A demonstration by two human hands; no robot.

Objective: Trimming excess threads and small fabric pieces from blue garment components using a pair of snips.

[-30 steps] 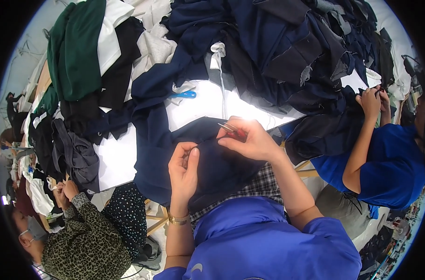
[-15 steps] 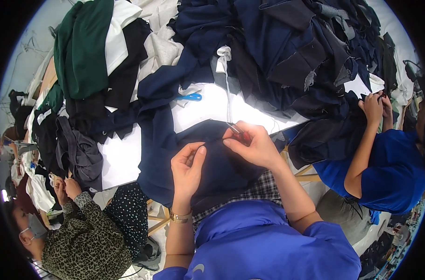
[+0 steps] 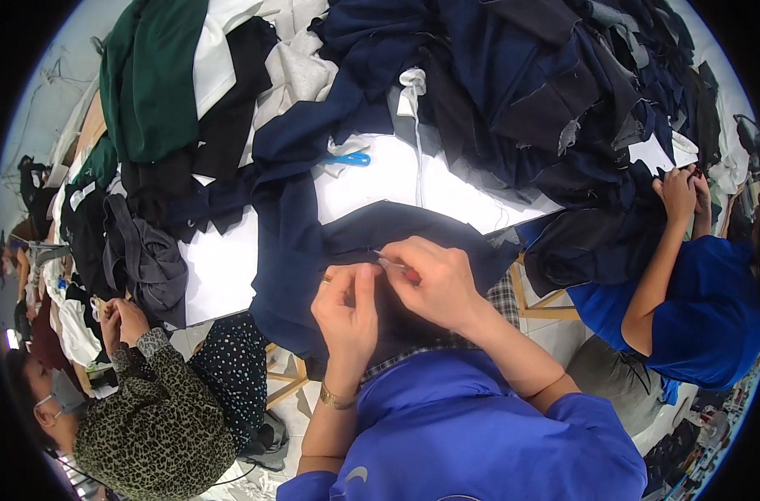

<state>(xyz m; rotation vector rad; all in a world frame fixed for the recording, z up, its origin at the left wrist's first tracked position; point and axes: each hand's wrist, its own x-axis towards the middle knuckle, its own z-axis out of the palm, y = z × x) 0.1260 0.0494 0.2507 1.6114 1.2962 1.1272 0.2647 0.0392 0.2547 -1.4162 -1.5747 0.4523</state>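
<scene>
Dark navy fabric [image 3: 284,280] lies over the table's near edge and across my lap. Above it my right hand [image 3: 438,280] grips thread snips [image 3: 409,273] with a red handle, their metal tip pointing left. Just beside the tip, my left hand [image 3: 347,305] is closed in a pinch, thumb against forefinger. Whatever sits in that pinch is too small to make out. The two hands nearly touch.
Navy cut pieces [image 3: 530,100] are heaped at the back and right. Green cloth [image 3: 150,83] hangs at the far left. A blue tool [image 3: 352,159] and a white cord [image 3: 418,150] lie on the white table [image 3: 221,271]. Co-workers sit on both sides.
My right hand has moved down and left with the snips, from the white cord's end to beside my left hand. My left hand has shifted slightly right and down, its fingers drawn together.
</scene>
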